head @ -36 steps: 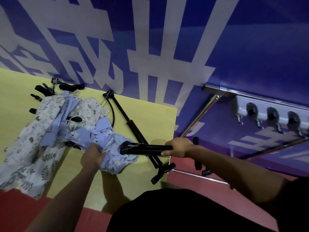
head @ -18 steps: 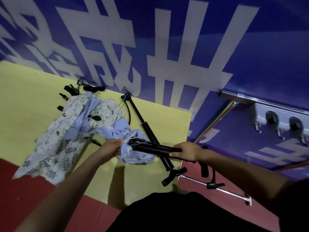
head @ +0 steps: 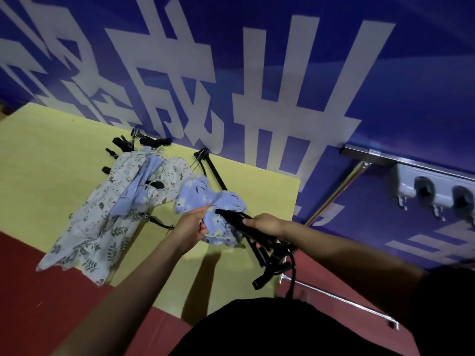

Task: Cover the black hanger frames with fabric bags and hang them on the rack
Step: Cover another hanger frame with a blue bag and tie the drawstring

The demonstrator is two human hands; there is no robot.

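My left hand [head: 191, 224] grips the mouth of a light blue flowered fabric bag [head: 205, 201] above the yellow table [head: 51, 155]. My right hand [head: 267, 223] holds a black hanger frame [head: 254, 235] by its shaft, and the frame's far end is inside the bag's opening. The frame's lower end with its hook and cord hangs past the table's right edge. A second black frame [head: 213, 173] lies on the table behind the bag. A pile of pale printed fabric bags [head: 108, 217] lies to the left, with more black frame parts [head: 144, 143] at its far end.
A metal rack [head: 359, 155] with a slanted chrome pole stands at the right against the blue lettered wall. A grey hook strip [head: 434, 191] hangs on the wall beside it. The rack's foot bar [head: 341, 299] crosses the red floor near me.
My left hand has drawn the blue bag further over the frame's end, and my right hand has slid up the shaft toward the bag. The frame now tilts down to the right.
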